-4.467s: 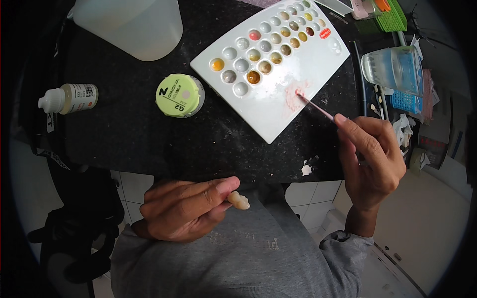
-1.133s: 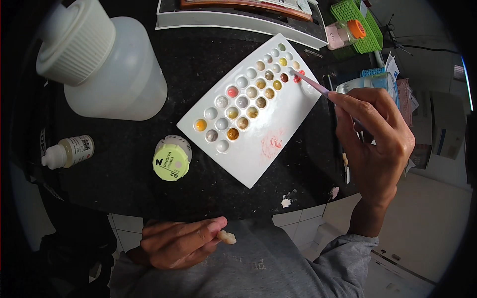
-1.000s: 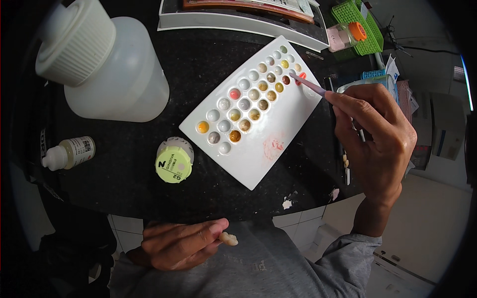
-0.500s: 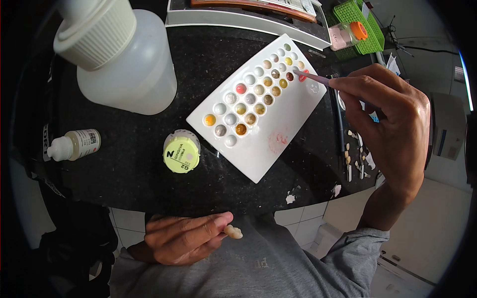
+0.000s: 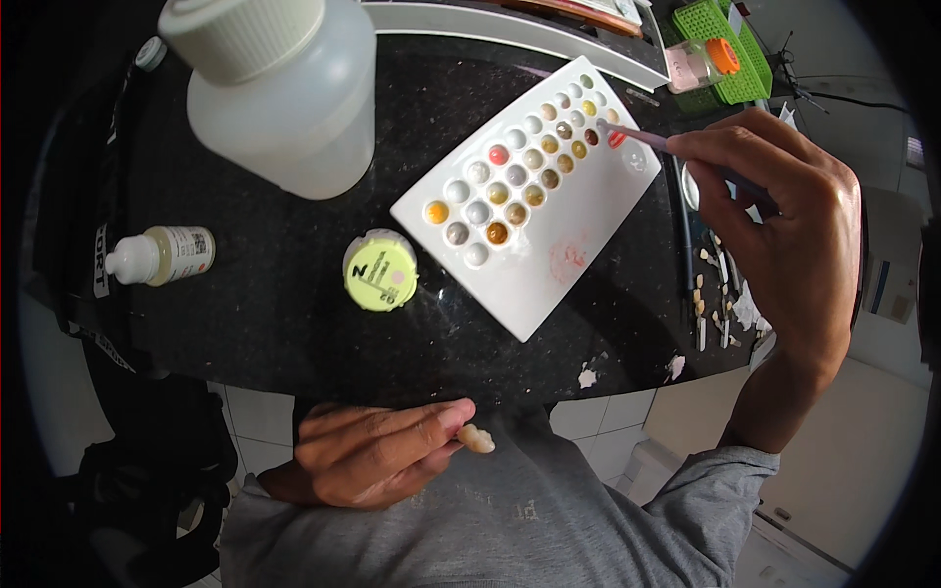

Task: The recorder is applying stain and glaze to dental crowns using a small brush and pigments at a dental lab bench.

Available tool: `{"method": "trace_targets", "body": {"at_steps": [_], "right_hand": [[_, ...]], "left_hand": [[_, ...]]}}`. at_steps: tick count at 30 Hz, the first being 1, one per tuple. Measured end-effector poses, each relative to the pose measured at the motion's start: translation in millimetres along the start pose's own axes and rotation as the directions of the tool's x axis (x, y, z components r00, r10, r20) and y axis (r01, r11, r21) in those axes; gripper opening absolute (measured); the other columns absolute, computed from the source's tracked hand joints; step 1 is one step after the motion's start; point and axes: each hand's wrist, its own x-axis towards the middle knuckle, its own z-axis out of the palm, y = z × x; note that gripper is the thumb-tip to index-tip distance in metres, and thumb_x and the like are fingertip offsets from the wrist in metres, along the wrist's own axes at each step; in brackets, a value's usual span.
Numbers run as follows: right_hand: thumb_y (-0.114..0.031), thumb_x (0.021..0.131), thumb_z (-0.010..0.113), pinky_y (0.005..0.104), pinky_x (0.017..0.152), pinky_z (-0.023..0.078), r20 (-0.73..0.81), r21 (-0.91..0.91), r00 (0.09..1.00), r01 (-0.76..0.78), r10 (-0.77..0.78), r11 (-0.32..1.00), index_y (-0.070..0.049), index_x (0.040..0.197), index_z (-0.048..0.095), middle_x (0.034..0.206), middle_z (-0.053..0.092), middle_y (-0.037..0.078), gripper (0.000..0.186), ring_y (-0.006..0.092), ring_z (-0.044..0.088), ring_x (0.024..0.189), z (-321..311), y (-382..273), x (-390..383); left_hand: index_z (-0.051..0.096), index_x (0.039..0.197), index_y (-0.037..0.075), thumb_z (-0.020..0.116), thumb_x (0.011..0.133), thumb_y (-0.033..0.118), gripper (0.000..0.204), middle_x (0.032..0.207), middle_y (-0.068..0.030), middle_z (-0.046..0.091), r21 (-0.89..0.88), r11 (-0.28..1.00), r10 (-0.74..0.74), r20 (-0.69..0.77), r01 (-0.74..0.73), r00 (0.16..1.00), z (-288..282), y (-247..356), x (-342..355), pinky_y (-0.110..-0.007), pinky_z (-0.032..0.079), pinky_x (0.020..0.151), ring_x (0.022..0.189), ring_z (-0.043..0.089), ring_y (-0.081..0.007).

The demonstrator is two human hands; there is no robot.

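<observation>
Low in front of my body, my left hand (image 5: 382, 451) pinches a small cream-coloured dental crown (image 5: 477, 439) at the fingertips. Up at the right, my right hand (image 5: 789, 220) grips a slender brush (image 5: 642, 139) between thumb and fingers. Its tip is over the far right end of a white palette (image 5: 608, 206), beside the coloured wells; whether it touches the paste I cannot tell. The palette lies aslant, its rows of round wells filled with white, yellow, brown and red pastes. Pink smears mark its flat part. A jar with a yellow-green lid (image 5: 382, 274) stands left of it.
A large translucent bottle (image 5: 294, 127) stands at the far left, with a small dropper bottle (image 5: 167, 255) nearer. Tooth-coloured pieces on small sticks (image 5: 701, 314) lie right of the palette. Behind are an orange-capped jar (image 5: 691, 67) and a green basket (image 5: 730, 49).
The whole view has shifted slightly, so the table things appear farther right and higher. Both hands keep their grips, and the brush tip stays by the same end of the palette.
</observation>
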Motion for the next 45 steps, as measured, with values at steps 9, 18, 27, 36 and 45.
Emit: {"method": "trace_targets", "body": {"at_steps": [9,18,27,36,45], "right_hand": [[0.008,0.075,0.064,0.0253,0.063,0.046,-0.328,0.148,0.940,-0.049,0.096,0.988,0.005,0.099,0.067,0.082,0.065,0.013,0.024,0.0169,0.058,0.072,8,-25,-61],[0.014,0.069,0.066,0.0200,0.051,0.042,-0.371,0.333,0.918,-0.006,0.137,0.943,0.001,0.102,0.069,0.080,0.060,0.010,0.036,0.0113,0.055,0.065,57,-26,-97],[0.013,0.069,0.065,0.0236,0.059,0.044,-0.293,0.411,0.926,-0.102,0.237,0.906,0.002,0.097,0.070,0.077,0.061,0.012,0.031,0.0166,0.057,0.068,65,-33,-99],[0.015,0.067,0.064,0.0196,0.051,0.044,-0.311,0.428,0.926,-0.062,0.212,0.902,0.000,0.101,0.070,0.080,0.060,0.010,0.038,0.0102,0.057,0.063,68,-24,-98],[0.014,0.066,0.066,0.0198,0.052,0.045,-0.353,0.420,0.920,-0.006,0.169,0.908,-0.001,0.102,0.070,0.081,0.060,0.010,0.039,0.0106,0.057,0.064,72,-21,-99]], "left_hand": [[0.062,0.106,-0.004,0.071,0.071,-0.005,0.036,0.097,-0.0139,0.070,0.010,1.000,0.027,-0.055,-0.026,0.998,4,2,0,-0.025,0.059,0.065,0.082,0.071,-0.0204],[0.063,0.103,-0.005,0.068,0.076,-0.003,0.027,0.085,-0.0145,0.071,-0.023,0.999,0.032,-0.143,-0.036,0.989,11,4,7,-0.025,0.059,0.060,0.075,0.071,-0.0201],[0.064,0.100,-0.006,0.067,0.082,0.002,0.020,0.083,-0.0160,0.070,0.004,1.000,0.002,-0.148,-0.001,0.989,12,5,4,-0.026,0.059,0.060,0.075,0.071,-0.0213],[0.063,0.101,-0.006,0.067,0.081,0.000,0.021,0.084,-0.0167,0.070,-0.005,1.000,0.000,-0.125,-0.001,0.992,11,5,4,-0.026,0.060,0.060,0.075,0.071,-0.0219],[0.061,0.103,-0.007,0.066,0.078,-0.005,0.025,0.088,-0.0180,0.070,-0.037,0.999,0.009,-0.092,-0.013,0.996,8,6,5,-0.027,0.060,0.062,0.076,0.071,-0.0227]]}}
